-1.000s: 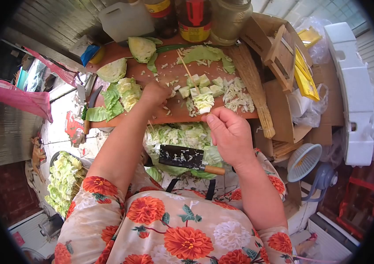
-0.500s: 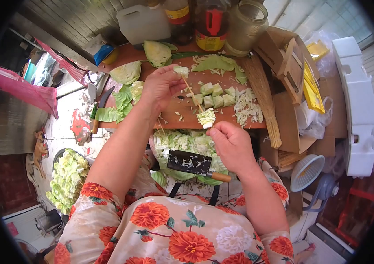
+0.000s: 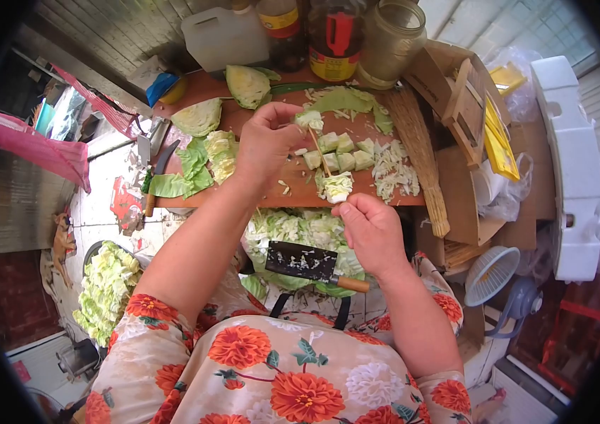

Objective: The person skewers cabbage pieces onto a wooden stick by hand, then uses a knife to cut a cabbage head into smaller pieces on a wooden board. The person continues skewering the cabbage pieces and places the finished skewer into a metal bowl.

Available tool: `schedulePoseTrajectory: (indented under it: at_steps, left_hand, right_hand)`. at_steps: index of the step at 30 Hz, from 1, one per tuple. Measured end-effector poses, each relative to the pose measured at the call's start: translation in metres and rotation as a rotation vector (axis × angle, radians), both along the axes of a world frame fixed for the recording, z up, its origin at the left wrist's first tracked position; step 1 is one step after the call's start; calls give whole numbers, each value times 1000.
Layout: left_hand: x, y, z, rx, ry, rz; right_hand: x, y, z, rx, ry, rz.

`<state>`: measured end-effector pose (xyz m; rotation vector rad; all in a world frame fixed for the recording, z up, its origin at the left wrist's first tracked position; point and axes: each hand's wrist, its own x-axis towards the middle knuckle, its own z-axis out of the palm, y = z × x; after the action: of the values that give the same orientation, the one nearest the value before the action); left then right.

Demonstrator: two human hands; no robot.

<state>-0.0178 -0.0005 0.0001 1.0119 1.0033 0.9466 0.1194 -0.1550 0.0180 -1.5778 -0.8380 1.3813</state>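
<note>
Pale green cabbage piece [image 3: 310,120] pinched by left hand [image 3: 266,145]; right hand [image 3: 370,230] grips skewer [image 3: 319,150].

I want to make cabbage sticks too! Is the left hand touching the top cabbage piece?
Touching. The head view shows the left hand pinching the cabbage piece at the skewer tip.
</note>
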Motion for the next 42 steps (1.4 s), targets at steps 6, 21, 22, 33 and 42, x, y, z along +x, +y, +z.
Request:
schedulePoseTrajectory:
  at_steps: [6,21,22,33,42]
  left_hand:
    - [13,-33,0,-113,-60,-323]
    - [9,23,-52,34,702,-371]
    - [12,20,-50,-36,868,-500]
    - [17,25,-90,186,1189,-684]
    - [9,4,-77,297,1156,-540]
  right_hand:
    - [7,6,-5,39,113,-156]
    - [17,3,6,-28,94,-194]
    - [17,3,8,-30,94,-194]
    - [23,-1,11,6,141,-140]
    - [18,-3,13,47,110,-118]
